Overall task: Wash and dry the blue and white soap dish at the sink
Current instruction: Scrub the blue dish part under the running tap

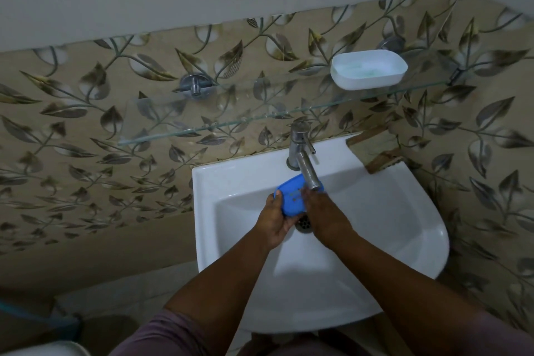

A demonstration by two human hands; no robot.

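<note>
Both hands (300, 215) clamp our blue plastic soap-dish insert (291, 196) mid-frame; we should tilt it under the chrome tap (306, 166).

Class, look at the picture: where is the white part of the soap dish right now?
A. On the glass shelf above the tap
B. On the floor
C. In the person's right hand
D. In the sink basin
A: the white tray sits on the glass shelf, while both hands hold only the blue part under the tap.
</note>
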